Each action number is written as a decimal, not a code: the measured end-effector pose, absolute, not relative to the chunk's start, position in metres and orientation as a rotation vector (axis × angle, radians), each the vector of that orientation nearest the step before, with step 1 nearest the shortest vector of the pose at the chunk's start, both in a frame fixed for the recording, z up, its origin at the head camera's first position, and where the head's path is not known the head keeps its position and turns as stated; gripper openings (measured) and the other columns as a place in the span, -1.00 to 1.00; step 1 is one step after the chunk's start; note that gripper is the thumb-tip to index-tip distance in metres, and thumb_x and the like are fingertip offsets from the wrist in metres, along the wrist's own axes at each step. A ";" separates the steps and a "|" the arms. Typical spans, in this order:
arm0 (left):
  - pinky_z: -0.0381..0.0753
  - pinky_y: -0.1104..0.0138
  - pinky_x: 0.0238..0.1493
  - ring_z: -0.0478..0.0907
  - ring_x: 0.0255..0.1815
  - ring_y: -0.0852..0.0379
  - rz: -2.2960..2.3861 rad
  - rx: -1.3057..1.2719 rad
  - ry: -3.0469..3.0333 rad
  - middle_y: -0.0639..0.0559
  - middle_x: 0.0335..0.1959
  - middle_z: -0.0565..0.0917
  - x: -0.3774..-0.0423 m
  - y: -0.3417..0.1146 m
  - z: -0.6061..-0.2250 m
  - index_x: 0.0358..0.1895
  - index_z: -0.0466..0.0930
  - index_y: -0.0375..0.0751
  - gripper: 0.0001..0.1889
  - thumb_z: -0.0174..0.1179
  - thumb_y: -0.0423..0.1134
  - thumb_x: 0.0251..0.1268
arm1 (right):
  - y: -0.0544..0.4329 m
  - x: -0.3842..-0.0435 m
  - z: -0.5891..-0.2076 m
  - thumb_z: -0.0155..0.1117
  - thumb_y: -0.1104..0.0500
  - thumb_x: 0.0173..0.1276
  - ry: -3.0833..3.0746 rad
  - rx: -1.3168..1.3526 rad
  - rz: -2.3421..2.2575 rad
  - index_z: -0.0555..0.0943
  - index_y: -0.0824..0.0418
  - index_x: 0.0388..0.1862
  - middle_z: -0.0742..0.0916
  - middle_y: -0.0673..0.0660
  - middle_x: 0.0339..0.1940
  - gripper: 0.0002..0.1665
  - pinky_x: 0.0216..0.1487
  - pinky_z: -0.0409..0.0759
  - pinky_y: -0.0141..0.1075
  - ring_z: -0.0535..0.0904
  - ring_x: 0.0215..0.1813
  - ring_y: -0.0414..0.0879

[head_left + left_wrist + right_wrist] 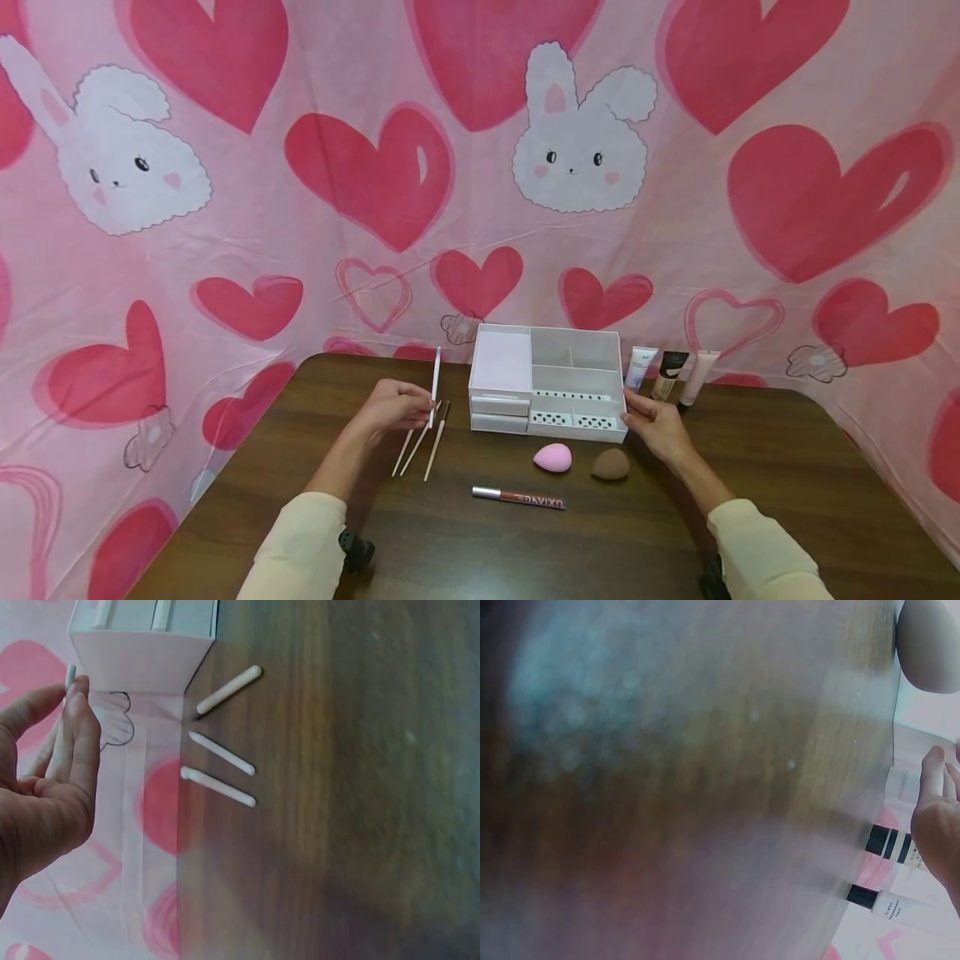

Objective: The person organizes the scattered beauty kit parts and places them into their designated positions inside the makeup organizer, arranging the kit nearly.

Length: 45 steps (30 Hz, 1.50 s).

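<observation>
A: Left hand (397, 407) — how set?

B: Thumb and fingertips closed in a pinch on a slim white stick (436, 375), toward its lower end. Stick near upright.

A: And right hand (658, 427)?

B: Fingers fairly straight, at the near edge of the white organizer (500, 358), between both hands. Touching, by the look; no sure sign of a grip.

A: Nearby?

B: Three thin sticks (434, 450) just below and right of the left hand; brown sponge (611, 465) short of the right hand; three tubes (665, 386) just beyond.

A: Best handling, as judged?

B: Pinch light but firm — slim shaft, apt to tilt or roll. Steady the organizer, no shoving. Clear those loose sticks on any move.
</observation>
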<state>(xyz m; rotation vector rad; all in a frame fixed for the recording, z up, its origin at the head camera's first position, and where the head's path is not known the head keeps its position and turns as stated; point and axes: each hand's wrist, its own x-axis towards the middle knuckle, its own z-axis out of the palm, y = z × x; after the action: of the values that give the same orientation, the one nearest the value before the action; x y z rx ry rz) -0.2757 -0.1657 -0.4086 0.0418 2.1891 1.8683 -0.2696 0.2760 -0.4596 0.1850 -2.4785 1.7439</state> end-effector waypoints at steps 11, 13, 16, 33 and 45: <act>0.74 0.39 -0.30 0.66 -0.48 0.31 1.929 0.042 2.165 -0.01 -0.37 0.81 -0.282 -0.140 -0.394 0.02 0.59 -0.60 -0.68 0.22 -0.40 0.31 | 0.276 -0.269 -0.458 0.18 0.47 0.41 -2.501 0.193 1.716 0.32 0.56 0.42 0.46 0.55 0.35 -0.38 -0.04 0.54 -0.70 0.52 0.06 -0.58; 0.73 0.40 -0.29 0.65 -0.48 0.32 1.919 0.048 2.176 -0.02 -0.34 0.81 -0.284 -0.135 -0.391 0.06 0.57 -0.63 -0.66 0.22 -0.40 0.33 | 0.275 -0.269 -0.458 0.17 0.47 0.41 -2.499 0.194 1.716 0.32 0.56 0.42 0.46 0.55 0.36 -0.38 -0.04 0.54 -0.70 0.52 0.05 -0.59; 0.72 0.42 -0.32 0.65 -0.49 0.33 1.918 0.061 2.180 0.01 -0.37 0.80 -0.287 -0.129 -0.387 0.07 0.56 -0.64 -0.65 0.22 -0.40 0.33 | 0.275 -0.269 -0.459 0.17 0.48 0.41 -2.488 0.209 1.724 0.31 0.58 0.42 0.46 0.57 0.35 -0.38 -0.05 0.53 -0.71 0.51 0.05 -0.59; 0.69 0.41 -0.40 0.61 -0.58 0.27 2.028 -0.009 2.097 0.12 -0.59 0.68 -0.300 -0.088 -0.369 0.03 0.59 -0.64 -0.69 0.23 -0.48 0.28 | 0.276 -0.268 -0.459 0.15 0.50 0.40 -2.464 0.229 1.749 0.29 0.61 0.41 0.44 0.60 0.34 -0.39 -0.05 0.54 -0.70 0.51 0.03 -0.61; 0.63 0.47 -0.51 0.58 -0.61 0.28 1.967 -0.016 2.099 0.11 -0.62 0.65 -0.316 -0.076 -0.364 -0.03 0.61 -0.59 -0.75 0.23 -0.50 0.26 | 0.277 -0.270 -0.461 0.15 0.51 0.40 -2.447 0.230 1.757 0.29 0.61 0.41 0.45 0.60 0.34 -0.39 -0.05 0.53 -0.71 0.51 0.03 -0.61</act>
<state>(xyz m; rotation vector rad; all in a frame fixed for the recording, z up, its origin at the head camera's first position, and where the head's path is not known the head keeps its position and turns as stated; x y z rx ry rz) -0.3158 -0.0757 -0.3639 -0.0163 2.0994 1.9669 -0.2700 0.2769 -0.4613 0.2304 -2.4466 1.7569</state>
